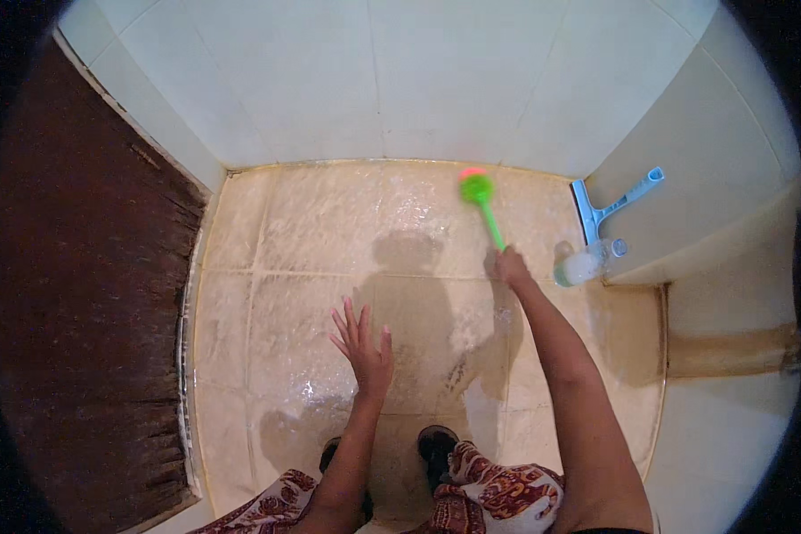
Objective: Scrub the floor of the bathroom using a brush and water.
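My right hand (512, 267) grips the handle of a green scrub brush (486, 207). The brush's round head, green with a pink-orange far side, is blurred and lies over the wet tiled floor (320, 227) close to the back wall. My left hand (364, 347) holds nothing; its fingers are spread above the middle of the floor. To the right of the brush, a light-blue squeegee (601, 210) leans by the right wall. A clear plastic bottle (577, 267) with a blue cap and pale, foamy contents is just in front of it.
White wall tiles (440, 80) bound the floor at the back. A dark brown door (93, 280) with a worn, flaking edge takes up the left side. On the right, the wall (694, 167) has a corner and a brownish ledge (727, 354). My dark shoes (437, 447) stand at the bottom.
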A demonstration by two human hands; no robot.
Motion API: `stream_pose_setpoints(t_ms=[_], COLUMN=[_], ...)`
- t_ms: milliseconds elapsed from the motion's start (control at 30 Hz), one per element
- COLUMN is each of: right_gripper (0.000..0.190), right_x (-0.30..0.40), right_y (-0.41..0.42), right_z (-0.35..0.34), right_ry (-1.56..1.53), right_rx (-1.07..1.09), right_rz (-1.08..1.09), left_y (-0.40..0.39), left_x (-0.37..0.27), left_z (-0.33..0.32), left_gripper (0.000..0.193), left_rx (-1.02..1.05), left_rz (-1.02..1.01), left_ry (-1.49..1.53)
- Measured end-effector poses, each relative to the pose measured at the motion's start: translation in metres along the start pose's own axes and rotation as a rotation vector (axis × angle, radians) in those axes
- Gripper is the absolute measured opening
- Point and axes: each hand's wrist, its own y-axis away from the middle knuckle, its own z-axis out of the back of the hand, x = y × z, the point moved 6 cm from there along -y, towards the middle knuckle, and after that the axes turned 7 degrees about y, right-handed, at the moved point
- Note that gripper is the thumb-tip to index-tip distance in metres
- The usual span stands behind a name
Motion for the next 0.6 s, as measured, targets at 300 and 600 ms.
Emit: stream_pose_setpoints(t_ms=[300,600], right_gripper=[0.052,0.041], right_x=[0.077,0.018], right_y=[0.115,0.071], right_z=[-0.077,-0.054], right_ry=[0.388,0.014], right_rx=[0.523,0.343], right_rz=[0.690,0.369], left_y=[-0.001,0.007], left_x=[0.007,0.018], left_z=[0.002,0.008], left_gripper=[0.048,0.048], left_rx=[-0.044,-0.019], left_rz=[0.036,0.110], left_ry=[0.037,0.018])
